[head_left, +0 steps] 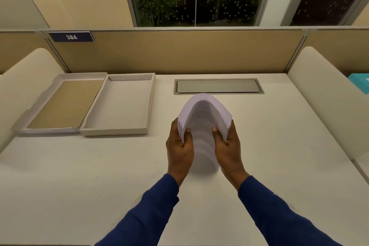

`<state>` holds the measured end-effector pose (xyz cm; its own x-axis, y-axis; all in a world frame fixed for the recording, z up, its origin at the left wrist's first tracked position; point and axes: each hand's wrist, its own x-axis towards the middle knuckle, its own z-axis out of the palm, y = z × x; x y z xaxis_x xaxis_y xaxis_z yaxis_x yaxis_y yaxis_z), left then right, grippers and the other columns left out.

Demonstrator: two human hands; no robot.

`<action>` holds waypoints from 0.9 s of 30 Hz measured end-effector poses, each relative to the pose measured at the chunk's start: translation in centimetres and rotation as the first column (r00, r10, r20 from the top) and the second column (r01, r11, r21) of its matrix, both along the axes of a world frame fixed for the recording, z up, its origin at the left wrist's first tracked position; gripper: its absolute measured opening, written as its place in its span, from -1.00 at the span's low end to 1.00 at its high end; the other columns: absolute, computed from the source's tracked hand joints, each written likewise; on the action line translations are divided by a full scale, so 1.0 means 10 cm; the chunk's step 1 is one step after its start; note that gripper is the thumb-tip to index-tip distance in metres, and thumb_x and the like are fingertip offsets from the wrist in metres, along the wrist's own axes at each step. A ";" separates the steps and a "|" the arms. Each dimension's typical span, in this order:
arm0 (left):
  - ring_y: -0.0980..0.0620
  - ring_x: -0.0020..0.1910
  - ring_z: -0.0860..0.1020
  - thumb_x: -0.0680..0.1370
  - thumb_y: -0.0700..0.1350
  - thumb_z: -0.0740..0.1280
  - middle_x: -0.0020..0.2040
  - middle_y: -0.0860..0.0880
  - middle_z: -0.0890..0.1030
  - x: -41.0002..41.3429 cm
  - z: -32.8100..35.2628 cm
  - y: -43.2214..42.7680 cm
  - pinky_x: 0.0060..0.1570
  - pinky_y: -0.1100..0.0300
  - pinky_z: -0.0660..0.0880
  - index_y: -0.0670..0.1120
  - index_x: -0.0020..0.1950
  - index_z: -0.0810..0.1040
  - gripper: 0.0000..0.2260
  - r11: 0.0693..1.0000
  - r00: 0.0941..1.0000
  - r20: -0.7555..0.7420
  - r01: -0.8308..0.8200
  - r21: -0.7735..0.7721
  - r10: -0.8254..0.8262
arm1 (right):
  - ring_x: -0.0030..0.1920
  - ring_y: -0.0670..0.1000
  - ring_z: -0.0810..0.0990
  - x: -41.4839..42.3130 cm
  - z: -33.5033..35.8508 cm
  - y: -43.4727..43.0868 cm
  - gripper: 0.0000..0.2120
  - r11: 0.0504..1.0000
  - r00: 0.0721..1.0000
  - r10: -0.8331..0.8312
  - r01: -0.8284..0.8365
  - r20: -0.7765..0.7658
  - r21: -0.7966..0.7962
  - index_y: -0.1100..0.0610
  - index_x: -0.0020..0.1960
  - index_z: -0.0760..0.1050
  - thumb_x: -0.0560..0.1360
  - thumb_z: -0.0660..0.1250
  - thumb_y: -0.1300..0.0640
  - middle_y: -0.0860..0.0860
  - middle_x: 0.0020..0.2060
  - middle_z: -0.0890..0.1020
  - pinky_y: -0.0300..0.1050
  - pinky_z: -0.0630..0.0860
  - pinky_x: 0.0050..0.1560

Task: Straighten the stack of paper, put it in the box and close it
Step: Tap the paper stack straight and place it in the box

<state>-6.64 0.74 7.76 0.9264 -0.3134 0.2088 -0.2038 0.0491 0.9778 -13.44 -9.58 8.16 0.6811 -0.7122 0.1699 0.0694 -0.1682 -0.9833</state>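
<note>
Head view: left hand (179,147) and right hand (227,146) both clamp the stack of paper (203,122), bowed, long axis running away from the person, right of the box (148,104). The box and its lid (60,102) beside it hold nothing.

Both forearms enter from the lower edge of the view. Each is covered by a long sleeve of plain dark blue fabric: the left sleeve (147,213) and the right sleeve (279,215). Each sleeve ends at the wrist, with soft folds gathered near the cuff. No pattern, logo, button or seam marking is visible on either sleeve. The left hand (179,150) and the right hand (227,148) are bare, without gloves. No ring, watch or bracelet shows. The visible thumbnails are short and unpainted.
</note>
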 end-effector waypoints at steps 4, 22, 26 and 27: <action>0.21 0.20 0.59 0.62 0.01 0.27 0.12 0.28 0.59 0.01 -0.05 0.02 0.00 0.15 0.69 0.31 0.36 0.39 -0.65 1.000 1.000 0.005 0.004 -0.025 -0.004 | 0.21 -0.14 0.58 -0.02 -0.01 -0.04 -0.62 1.000 1.000 0.013 -0.013 0.008 -0.006 -0.31 0.40 0.33 0.67 0.24 0.04 -0.27 0.15 0.58 -0.25 0.67 -0.04; 0.05 0.10 0.64 0.57 -0.04 0.28 0.08 0.10 0.63 0.41 -0.46 0.12 -0.07 0.22 0.66 0.23 0.26 0.48 -0.71 1.000 0.987 -0.160 0.003 0.025 0.001 | 0.17 0.02 0.62 -0.09 -0.38 -0.43 -0.58 0.992 0.995 0.041 -0.030 -0.094 0.120 -0.20 0.37 0.41 0.54 0.26 0.06 -0.10 0.14 0.62 0.00 0.68 0.08; 0.18 0.07 0.63 0.59 -0.04 0.25 0.02 0.23 0.61 0.35 -0.45 0.08 -0.12 0.31 0.63 0.49 0.12 0.43 -0.65 1.000 0.988 -0.156 -0.012 0.003 0.013 | 0.16 0.04 0.61 -0.07 -0.39 -0.40 -0.60 0.993 0.997 0.027 -0.018 -0.076 0.116 -0.19 0.35 0.39 0.53 0.21 0.05 -0.07 0.15 0.60 0.02 0.67 0.06; 0.16 0.07 0.62 0.59 -0.03 0.25 0.02 0.24 0.60 0.34 -0.46 0.07 -0.12 0.30 0.63 0.50 0.12 0.42 -0.64 1.000 0.988 -0.153 -0.014 0.002 0.015 | 0.16 0.03 0.61 -0.07 -0.38 -0.40 -0.61 0.993 0.997 0.029 -0.021 -0.073 0.114 -0.22 0.33 0.39 0.53 0.21 0.04 -0.08 0.14 0.60 -0.01 0.67 0.05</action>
<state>-3.20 1.44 3.17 0.9519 -0.2999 0.0635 -0.0521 0.0459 0.9976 -14.15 -13.57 4.32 0.7066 -0.7066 0.0373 -0.0019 -0.0546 -0.9985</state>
